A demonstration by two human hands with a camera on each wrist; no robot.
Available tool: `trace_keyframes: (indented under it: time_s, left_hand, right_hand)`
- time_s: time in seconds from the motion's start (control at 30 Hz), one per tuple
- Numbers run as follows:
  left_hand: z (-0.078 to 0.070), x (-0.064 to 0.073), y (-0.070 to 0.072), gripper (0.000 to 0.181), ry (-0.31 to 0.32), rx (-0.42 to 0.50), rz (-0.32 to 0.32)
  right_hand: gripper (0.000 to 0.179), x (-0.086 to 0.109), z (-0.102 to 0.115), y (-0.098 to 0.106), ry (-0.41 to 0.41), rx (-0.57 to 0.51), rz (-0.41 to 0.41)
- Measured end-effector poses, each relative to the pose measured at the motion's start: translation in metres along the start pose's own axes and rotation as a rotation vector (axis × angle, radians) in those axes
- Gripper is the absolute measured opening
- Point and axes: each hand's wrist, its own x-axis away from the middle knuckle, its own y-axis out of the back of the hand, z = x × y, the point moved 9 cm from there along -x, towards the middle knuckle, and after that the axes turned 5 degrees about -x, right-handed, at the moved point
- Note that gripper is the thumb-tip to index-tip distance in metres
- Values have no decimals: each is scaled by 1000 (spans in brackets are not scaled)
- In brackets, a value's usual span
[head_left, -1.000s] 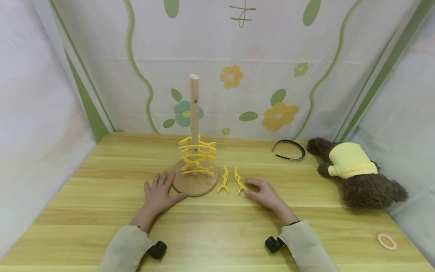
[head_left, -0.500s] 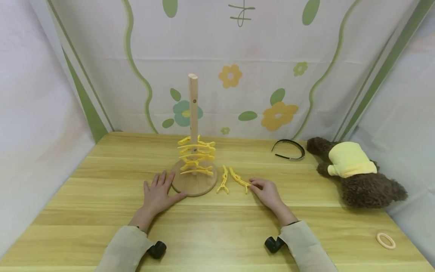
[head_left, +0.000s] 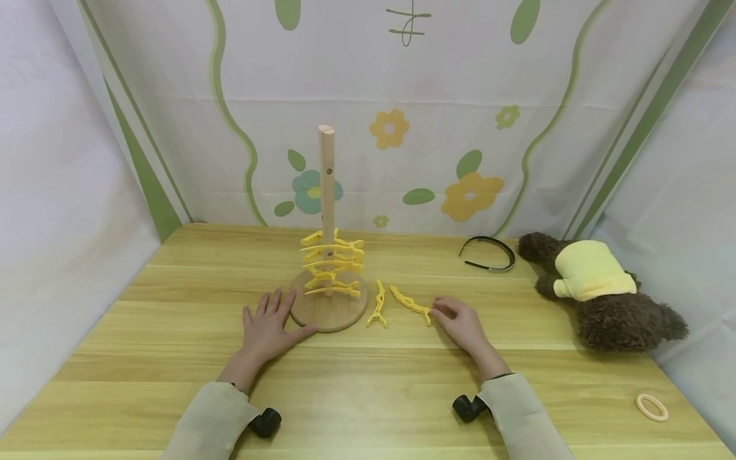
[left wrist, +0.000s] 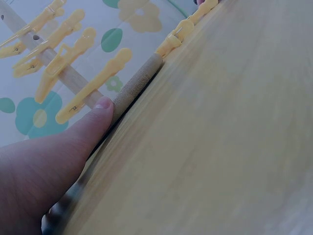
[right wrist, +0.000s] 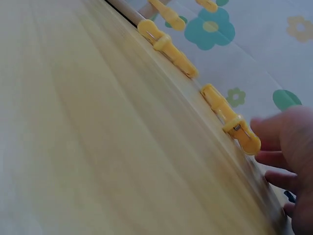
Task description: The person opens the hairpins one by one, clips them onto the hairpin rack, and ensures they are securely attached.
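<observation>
Flat on the table, my left hand (head_left: 266, 329) steadies the left side of a round wooden base (head_left: 322, 317); in the left wrist view its thumb (left wrist: 100, 110) lies at the base's edge. From that base rises a wooden post (head_left: 327, 185) with several yellow alligator hair clips (head_left: 332, 267) stacked across its lower half. Two more clips lie right of the base: one nearly upright (head_left: 377, 305), the other slanted (head_left: 409, 303). My right hand (head_left: 462, 324) has loosely bent fingers, fingertips right at the slanted clip's forked end (right wrist: 250, 146).
A black toothed headband (head_left: 497, 260) lies at the table's back right. Beside it is a brown plush toy (head_left: 618, 319) in a yellow shirt. A pale ring (head_left: 652, 407) sits near the right edge. A flowered cloth (head_left: 425, 76) hangs behind the table.
My right hand has moved to the right, and the hair clip at its fingers has swung into a flatter slant, its forked end shifting right. My left hand has stayed put.
</observation>
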Motion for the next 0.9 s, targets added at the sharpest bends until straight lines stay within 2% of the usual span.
trace_keyframes:
  time_s: [0.17,0.33,0.57,0.9]
  left_hand:
    - [-1,0,0,92,-3,-2,-1]
    - [-2,-1,1,92,-6,-3,-4]
    - [-1,-1,0,93,-3,-7,-3]
    - [-1,-1,0,92,5,-4,10]
  right_hand:
    - [53,2,0,-4,43,129,75]
    - [63,5,-4,-8,17,234,107]
    - [66,5,-2,-10,30,275,75]
    - [53,4,2,-9,43,245,28]
